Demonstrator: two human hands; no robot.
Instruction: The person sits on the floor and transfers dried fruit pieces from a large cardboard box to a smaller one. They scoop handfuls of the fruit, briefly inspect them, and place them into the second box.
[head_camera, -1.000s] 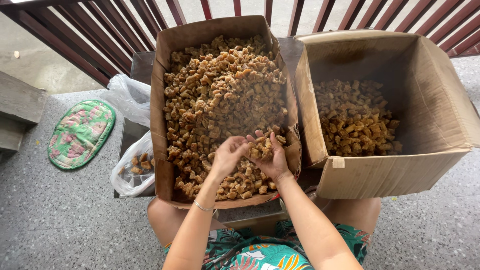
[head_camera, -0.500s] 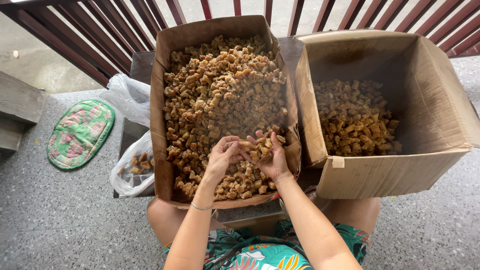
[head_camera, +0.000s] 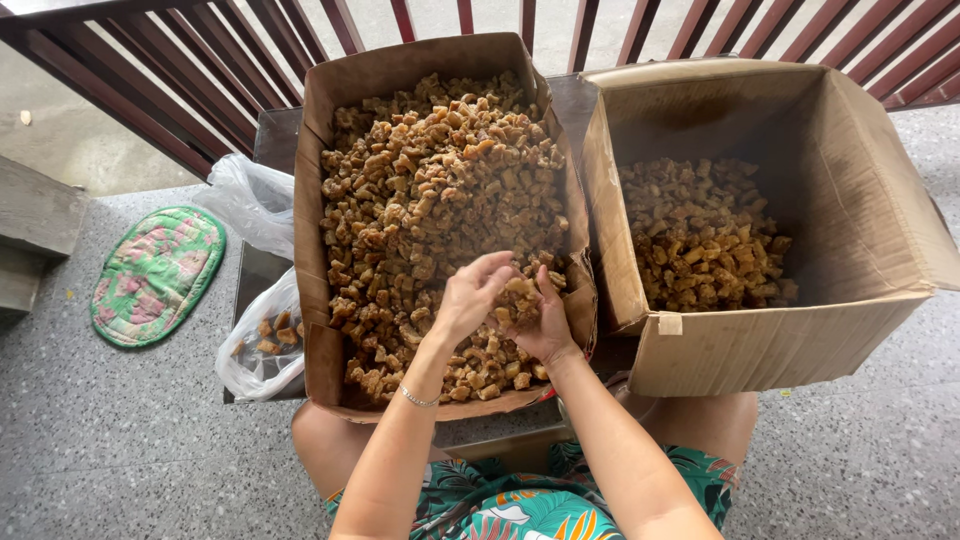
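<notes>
Both hands are together over the near part of a cardboard box (head_camera: 318, 230) full of brown crunchy chunks (head_camera: 440, 190). The left hand (head_camera: 470, 298) curls its fingers around a few chunks. The right hand (head_camera: 545, 325) cups some chunks too, right beside the left one. To the right stands a bigger box (head_camera: 800, 340) with more chunks low inside. On the left lie a plastic bag (head_camera: 255, 345) and a green mat (head_camera: 155, 275).

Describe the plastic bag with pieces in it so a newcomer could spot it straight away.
Start at the cardboard box heaped with brown chunks, the one under both hands. Follow its left wall down to the near corner: the clear plastic bag lies there. Unlike the empty-looking white bag farther back, it holds a few brown chunks.
</notes>
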